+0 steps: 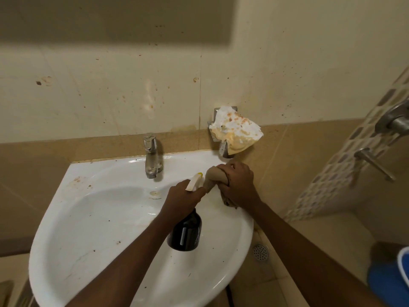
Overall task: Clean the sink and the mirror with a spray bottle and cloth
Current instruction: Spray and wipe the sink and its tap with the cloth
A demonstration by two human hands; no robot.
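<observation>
A white sink (93,218) with brown specks and stains fills the lower left. My left hand (180,199) grips the neck of a black spray bottle (186,232) with a pale trigger head, held over the basin's right side. My right hand (238,185) is closed on a bunched brown cloth (213,176), pressed against the sink's back right rim. The nozzle points at the cloth, almost touching it. The mirror's lower edge (110,18) shows dimly at the top left.
A chrome tap (151,158) stands at the sink's back. A stained white paper (236,129) sits in a wall soap holder just above my right hand. Shower fittings (394,122) project from the right wall. A floor drain (261,252) and a blue bucket (391,282) lie below right.
</observation>
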